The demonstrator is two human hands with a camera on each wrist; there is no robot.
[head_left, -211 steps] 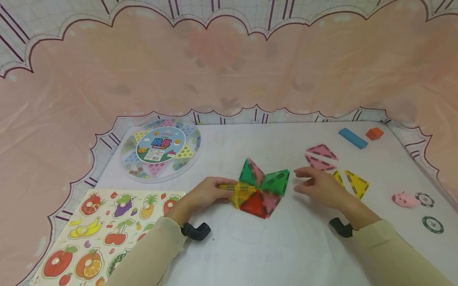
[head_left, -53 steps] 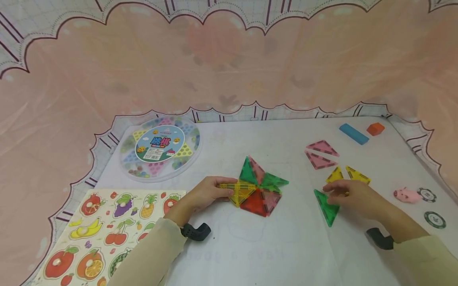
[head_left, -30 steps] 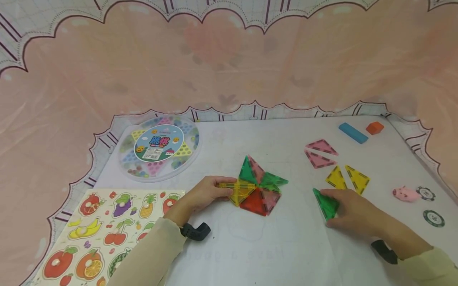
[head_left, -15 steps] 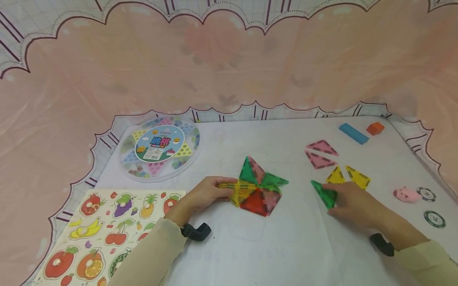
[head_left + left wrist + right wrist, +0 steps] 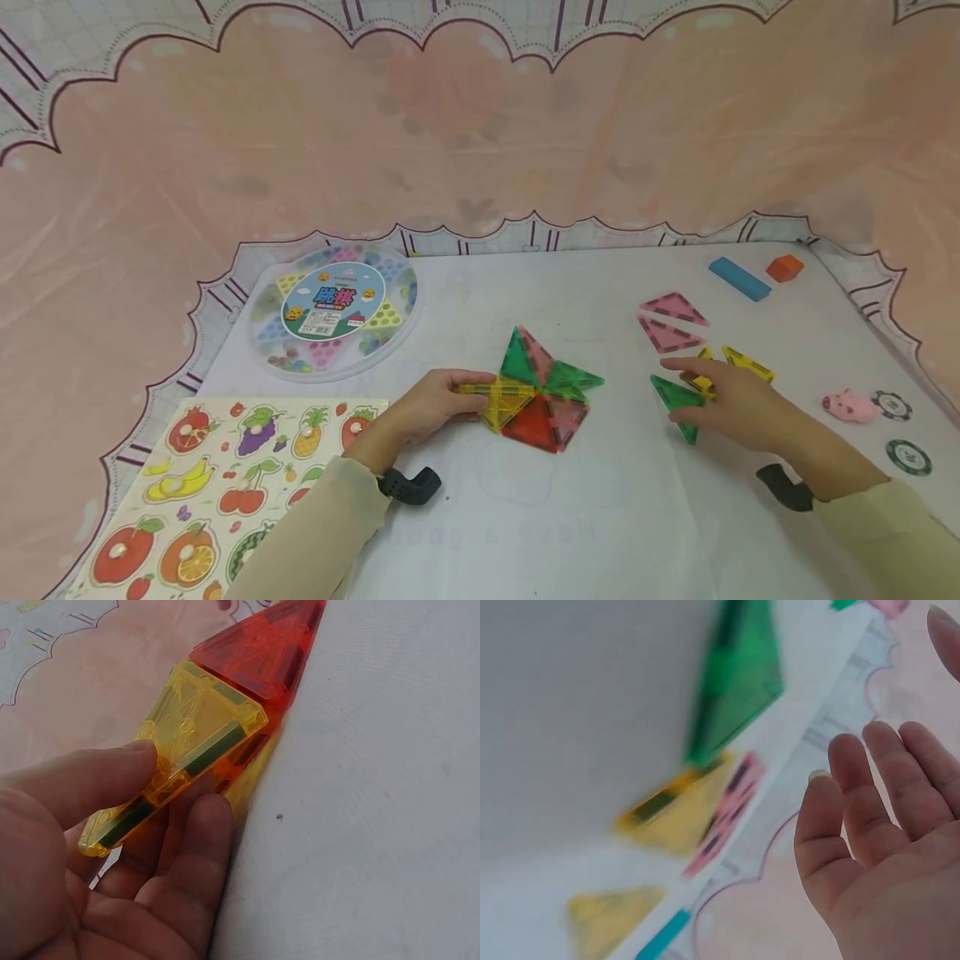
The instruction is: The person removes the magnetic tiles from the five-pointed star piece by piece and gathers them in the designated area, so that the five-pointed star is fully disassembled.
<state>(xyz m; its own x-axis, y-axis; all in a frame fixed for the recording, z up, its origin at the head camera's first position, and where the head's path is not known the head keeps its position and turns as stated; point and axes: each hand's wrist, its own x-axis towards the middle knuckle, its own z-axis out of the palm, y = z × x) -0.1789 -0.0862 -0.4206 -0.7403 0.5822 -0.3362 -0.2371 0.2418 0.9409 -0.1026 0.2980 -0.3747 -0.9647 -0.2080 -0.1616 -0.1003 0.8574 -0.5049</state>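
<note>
In the head view, a ring of see-through magnetic tiles lies mid-table: green point(image 5: 516, 360) and pink point(image 5: 536, 352) at the top, green point(image 5: 573, 379) at right, pink point(image 5: 572, 422) and red point(image 5: 531, 423) below. My left hand point(image 5: 431, 406) pinches a yellow magnetic tile point(image 5: 187, 731) between thumb and fingers at the ring's left; it meets the red one. My right hand point(image 5: 742, 408) hovers around a loose green magnetic tile point(image 5: 672, 392). In the right wrist view its fingers point(image 5: 881, 802) are spread and relaxed, apart from that tile.
Two pink tiles point(image 5: 675, 308) and two yellow ones point(image 5: 748, 363) lie beyond the right hand. Farther right are a blue block point(image 5: 739, 279), an orange block point(image 5: 785, 268), a pink pig point(image 5: 851, 407) and chips point(image 5: 909, 457). A checkers case point(image 5: 333, 312) and a fruit board point(image 5: 202, 454) stand left.
A green tile has left the ring's right side and lies near the right hand. Half a second ago that hand gripped it; now the fingers have let go. The left hand stays put.
</note>
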